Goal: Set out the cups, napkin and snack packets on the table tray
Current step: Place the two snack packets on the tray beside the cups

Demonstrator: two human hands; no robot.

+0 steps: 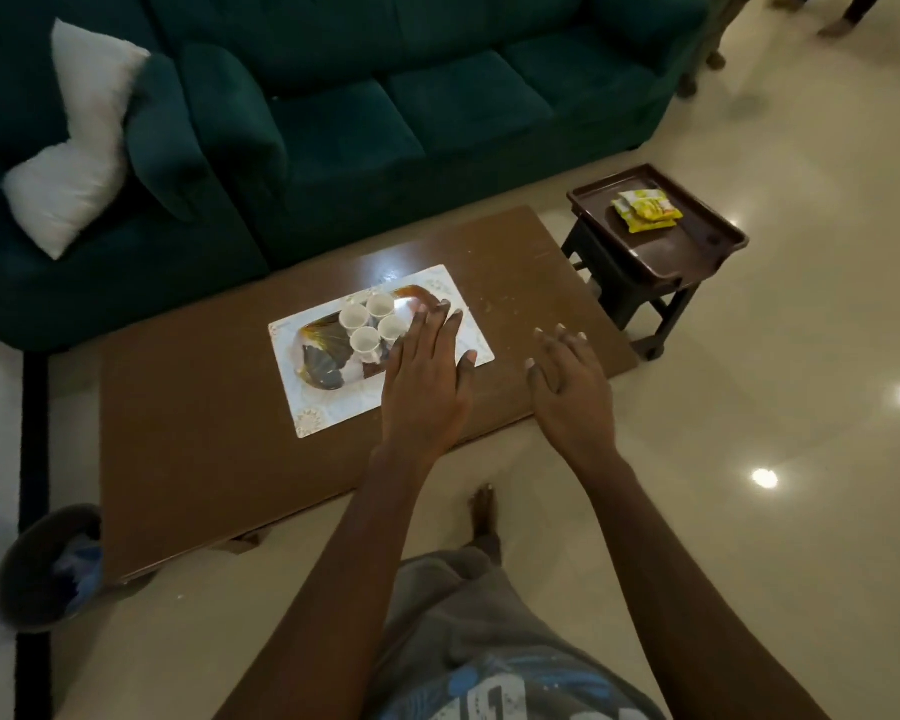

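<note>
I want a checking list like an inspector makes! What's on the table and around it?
Surface: brown table, white placemat under a patterned tray.
Job's things: four white cups standing on that tray; yellow snack packets apart, on a brown side tray atop a stool.
Clutter: bin by the table's corner.
Hands: left hand spread over the patterned tray's edge, right hand open above the table; both hold nothing.
Cables: nothing seen.
Surroundings: green sofa, white cushions, shiny floor.
</note>
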